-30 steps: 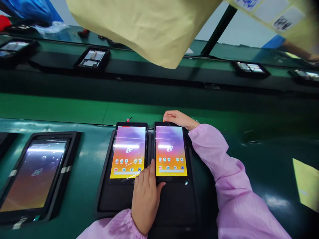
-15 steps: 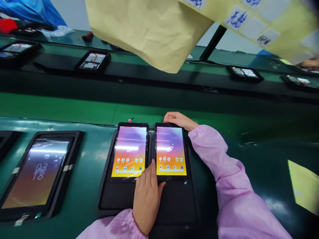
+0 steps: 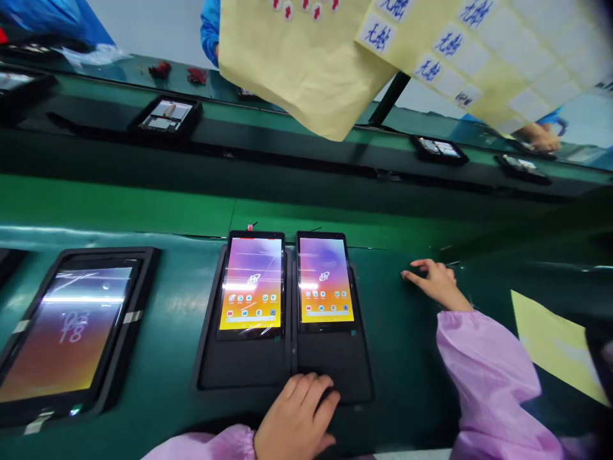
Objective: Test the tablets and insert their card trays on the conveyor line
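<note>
Two lit tablets lie side by side on a black two-part tray (image 3: 330, 367), their tops past its far edge. The left tablet (image 3: 253, 281) has a small red-and-white tab at its top; the right tablet (image 3: 325, 281) shows the same home screen. Down at the tray's near edge, my left hand (image 3: 299, 415) rests with loosely bent fingers, holding nothing. My right hand (image 3: 435, 281) is over the green mat, right of the tray, thumb and forefinger apart and nothing visible between them. A thin dark piece (image 3: 453, 263) shows just beyond its knuckles.
Another tablet (image 3: 71, 332) lies in a taped black frame at left. Yellow paper (image 3: 558, 345) lies at right; yellow sheets with labels (image 3: 450, 45) hang overhead. Beyond, a black conveyor (image 3: 297, 144) carries opened devices (image 3: 167, 115). A co-worker's hand (image 3: 543, 137) shows at far right.
My right hand has left the right tablet's top edge and moved right over the mat. My left hand has drawn back from between the tablets to the tray's near edge.
</note>
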The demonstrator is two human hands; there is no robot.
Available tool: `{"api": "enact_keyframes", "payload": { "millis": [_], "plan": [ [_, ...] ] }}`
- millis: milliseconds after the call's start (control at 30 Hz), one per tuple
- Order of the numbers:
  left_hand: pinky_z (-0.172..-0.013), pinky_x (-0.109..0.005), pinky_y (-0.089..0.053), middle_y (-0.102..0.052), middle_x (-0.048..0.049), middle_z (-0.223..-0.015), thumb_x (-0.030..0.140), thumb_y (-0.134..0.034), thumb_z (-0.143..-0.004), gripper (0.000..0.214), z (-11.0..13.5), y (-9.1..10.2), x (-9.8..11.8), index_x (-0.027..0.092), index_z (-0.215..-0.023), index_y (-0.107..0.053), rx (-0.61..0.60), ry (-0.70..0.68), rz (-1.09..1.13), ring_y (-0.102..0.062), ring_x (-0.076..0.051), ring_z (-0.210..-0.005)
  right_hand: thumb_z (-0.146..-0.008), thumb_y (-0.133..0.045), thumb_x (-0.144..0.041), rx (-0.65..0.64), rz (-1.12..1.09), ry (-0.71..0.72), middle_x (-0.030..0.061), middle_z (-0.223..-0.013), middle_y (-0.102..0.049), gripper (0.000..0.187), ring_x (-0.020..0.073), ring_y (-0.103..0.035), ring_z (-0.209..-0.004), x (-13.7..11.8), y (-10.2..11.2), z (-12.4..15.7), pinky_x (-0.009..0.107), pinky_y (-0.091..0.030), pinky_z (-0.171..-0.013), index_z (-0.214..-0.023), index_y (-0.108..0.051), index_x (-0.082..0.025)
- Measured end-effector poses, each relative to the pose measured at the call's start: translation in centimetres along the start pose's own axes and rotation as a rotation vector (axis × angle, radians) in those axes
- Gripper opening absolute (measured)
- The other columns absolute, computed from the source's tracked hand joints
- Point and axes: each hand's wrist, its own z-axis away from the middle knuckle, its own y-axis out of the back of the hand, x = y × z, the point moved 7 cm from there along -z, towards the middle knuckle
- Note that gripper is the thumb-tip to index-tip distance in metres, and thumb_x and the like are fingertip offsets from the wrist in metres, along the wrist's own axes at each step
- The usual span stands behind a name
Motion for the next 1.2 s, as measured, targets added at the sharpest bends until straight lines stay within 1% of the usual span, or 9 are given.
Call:
{"api": "enact_keyframes", "payload": {
  "millis": [100, 167, 267, 367, 467, 633, 800, 967, 1200],
  "plan": [
    [-0.077, -0.029, -0.042, -0.066, 0.0013, -0.097, 0.032, -0.065, -0.087, 0.019, 0.9, -1.3, 0.7, 0.020, -0.101, -0.061, -0.024, 0.000, -0.003, -0.057, -0.014, -0.082, -0.073, -0.051, -0.067, 0.052, -0.004, 0.131, 0.0222, -0.120, -0.056, 0.062, 0.0424, -0.042, -0.125, -4.9, -0.6, -0.6, 0.068, -0.025, -0.104, -0.107, -0.062, -0.017],
    [-0.076, -0.030, -0.041, -0.065, 0.0015, -0.093, 0.023, -0.060, -0.089, 0.012, 1.3, -1.7, 1.0, 0.019, -0.101, -0.061, -0.027, 0.027, -0.019, -0.055, -0.014, -0.080, -0.082, -0.045, -0.062, -0.069, -0.057, 0.320, 0.0159, -0.133, -0.052, 0.056, 0.0323, -0.040, -0.132, -10.8, -3.2, -1.8, 0.053, -0.026, -0.112, -0.115, -0.060, -0.020],
    [-0.075, -0.030, -0.041, -0.063, 0.0012, -0.092, 0.022, -0.058, -0.091, 0.016, 1.7, -2.0, 1.3, 0.020, -0.107, -0.060, -0.057, 0.042, -0.046, -0.053, -0.014, -0.081, -0.087, -0.046, -0.059, -0.332, -0.107, 0.511, 0.0062, -0.121, -0.063, 0.044, 0.0240, -0.055, -0.119, -18.6, -8.0, -2.8, 0.040, -0.039, -0.106, -0.108, -0.066, -0.026],
    [-0.072, -0.030, -0.040, -0.063, 0.0005, -0.093, 0.024, -0.055, -0.093, 0.020, 1.8, -2.1, 1.3, 0.022, -0.112, -0.059, -0.091, 0.031, -0.063, -0.053, -0.013, -0.083, -0.090, -0.045, -0.058, -0.529, -0.117, 0.574, 0.0027, -0.106, -0.071, 0.041, 0.0239, -0.065, -0.101, -21.8, -10.9, -2.6, 0.039, -0.048, -0.094, -0.100, -0.070, -0.027],
    [-0.073, -0.031, -0.040, -0.063, -0.0003, -0.094, 0.023, -0.053, -0.094, 0.021, 1.6, -2.2, 0.8, 0.023, -0.114, -0.059, -0.093, 0.049, -0.075, -0.053, -0.013, -0.083, -0.091, -0.043, -0.059, -0.595, -0.113, 0.565, 0.0031, -0.110, -0.072, 0.043, 0.0267, -0.066, -0.100, -21.3, -11.5, -1.8, 0.043, -0.049, -0.092, -0.100, -0.071, -0.028],
    [-0.070, -0.031, -0.041, -0.063, -0.0019, -0.094, 0.020, -0.051, -0.094, 0.020, 0.3, -2.5, 0.4, 0.019, -0.113, -0.059, -0.114, 0.045, -0.104, -0.053, -0.015, -0.083, -0.092, -0.037, -0.062, -0.596, -0.117, 0.536, 0.0038, -0.119, -0.069, 0.051, 0.0259, -0.063, -0.112, -19.4, -11.1, -0.7, 0.045, -0.046, -0.100, -0.111, -0.070, -0.028],
    [-0.068, -0.031, -0.044, -0.060, -0.0046, -0.100, 0.017, -0.052, -0.092, 0.023, -2.6, -2.9, -0.2, 0.015, -0.114, -0.056, -0.247, -0.002, -0.154, -0.054, -0.018, -0.089, -0.092, -0.034, -0.063, -0.388, -0.149, 0.487, 0.0076, -0.130, -0.063, 0.057, 0.0264, -0.056, -0.124, -18.0, -9.3, -3.0, 0.046, -0.039, -0.108, -0.121, -0.065, -0.024],
    [-0.064, -0.030, -0.045, -0.058, -0.0117, -0.102, 0.010, -0.040, -0.093, 0.024, -9.2, -4.0, -2.2, 0.010, -0.106, -0.060, -0.363, -0.061, -0.219, -0.055, -0.020, -0.093, -0.092, -0.024, -0.068, -0.091, -0.191, 0.424, 0.0150, -0.132, -0.060, 0.071, 0.0294, -0.051, -0.127, -15.1, -4.7, -4.5, 0.050, -0.034, -0.110, -0.125, -0.061, -0.017],
    [-0.072, -0.034, -0.047, -0.060, -0.0204, -0.098, 0.003, -0.038, -0.091, 0.028, -19.8, -4.6, -7.6, 0.001, -0.096, -0.065, -0.348, 0.079, -0.251, -0.061, -0.025, -0.094, -0.090, -0.026, -0.070, 0.001, -0.231, 0.385, 0.0140, -0.128, -0.063, 0.071, 0.0287, -0.054, -0.124, -12.7, -1.5, -2.7, 0.047, -0.038, -0.108, -0.121, -0.064, -0.019]
  ]
}}
